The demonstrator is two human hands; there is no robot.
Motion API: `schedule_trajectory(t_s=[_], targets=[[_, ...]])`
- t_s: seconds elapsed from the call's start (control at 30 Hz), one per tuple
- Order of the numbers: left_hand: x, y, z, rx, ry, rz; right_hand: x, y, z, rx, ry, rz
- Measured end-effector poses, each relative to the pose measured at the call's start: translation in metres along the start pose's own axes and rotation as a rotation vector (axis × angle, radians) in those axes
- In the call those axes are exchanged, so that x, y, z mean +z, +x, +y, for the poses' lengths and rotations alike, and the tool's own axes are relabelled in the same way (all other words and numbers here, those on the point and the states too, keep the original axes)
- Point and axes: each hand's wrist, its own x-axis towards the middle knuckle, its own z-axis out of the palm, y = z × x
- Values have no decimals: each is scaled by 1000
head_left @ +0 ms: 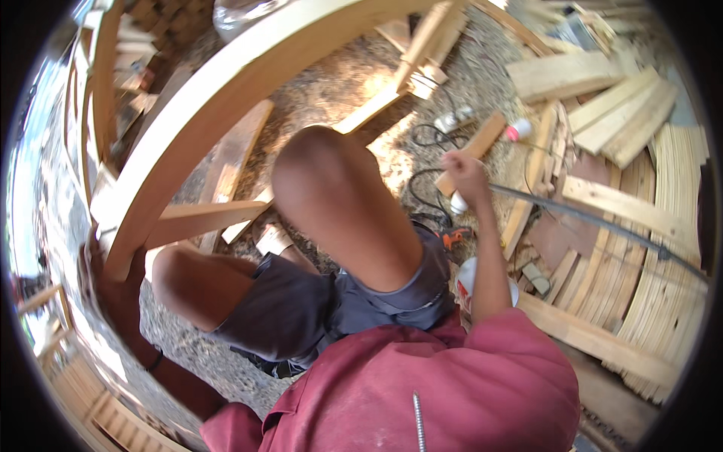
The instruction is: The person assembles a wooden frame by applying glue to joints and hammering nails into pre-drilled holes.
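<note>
My left hand [117,290] is at the lower left end of a large pale wooden beam [203,102], its fingers wrapped round the wood. The beam looks curved and reaches across the top of the view, with a wooden crosspiece [207,220] joined near that end. My right hand [468,179] is raised right of my knee, closed in a fist. Whatever it may hold is too blurred to make out. A short wooden block [486,134] shows just beyond it; contact is unclear. In front of my maroon shirt a long threaded screw [419,423] sticks up.
A long dark metal bar [602,222] runs right from near my right forearm. Stacked boards [670,226] and loose planks [565,75] lie at the right. A white bucket [465,282], an orange-and-black tool [452,238] and a black cable [422,181] are beside my thigh.
</note>
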Motion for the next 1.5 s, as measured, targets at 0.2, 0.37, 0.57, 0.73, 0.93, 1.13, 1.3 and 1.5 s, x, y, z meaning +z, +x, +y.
schedule_trajectory(t_s=[0.2, 0.37, 0.57, 0.73, 0.93, 1.13, 1.3, 1.5], targets=[[11, 2, 4, 35, 16, 24, 91, -63, 134, 363, -609, -391], [11, -9, -5, 49, -17, 57, 121, -111, 191, 208, -856, -411], [6, -2, 2, 118, -115, 62, 70, -111, 192, 359, -651, -519], [-26, -8, 8, 89, -105, 86, 5, -44, 76, 271, 63, -141], [-19, -6, 3, 99, -135, 126, -56, -33, -198, -316, 738, -60], [-15, -7, -1, 104, -161, 127, -32, -45, -308, -577, 296, -620], [-19, -13, -6, 96, -169, 165, 23, -56, -376, -962, -121, -706], [-13, -8, -3, 106, -190, 190, 36, -66, -407, -949, -384, -774]])
